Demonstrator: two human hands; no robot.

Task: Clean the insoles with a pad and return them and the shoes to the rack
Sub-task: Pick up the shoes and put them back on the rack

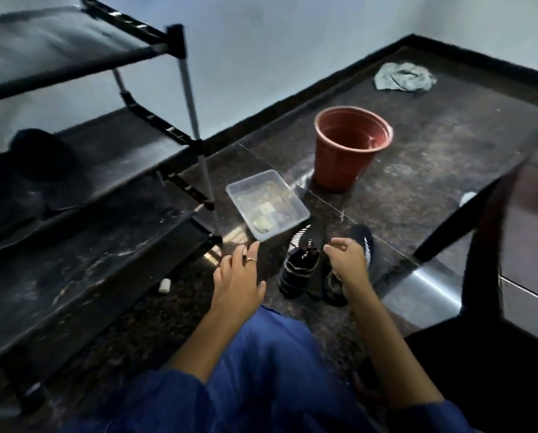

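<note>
Blue-clad knees at the near edge of view, person low on the dark speckled floor point(417, 189). Landmark: the pair of black shoes point(317, 270) standing side by side on the floor just ahead of the knees, toes pointing away, white stripe marks on the toes. Left hand point(239, 279) just left of the shoes, palm down, fingers spread and holding nothing, a ring on one finger. Right hand point(349, 260) directly over the right-hand shoe, fingers loosely curled, nothing clamped in them; contact with the shoe cannot be told. Small white block point(164, 285) on the floor left of the shoes, at the foot of the black shoe rack point(89, 170); a dark shape lies on the rack's middle shelf, too dim to identify. Clear plastic tray point(267, 207) just beyond the shoes, pale pieces inside, blurred. Terracotta pot point(349, 148) farther beyond the shoes. Grey cloth point(402, 77) farthest, near the wall.
</note>
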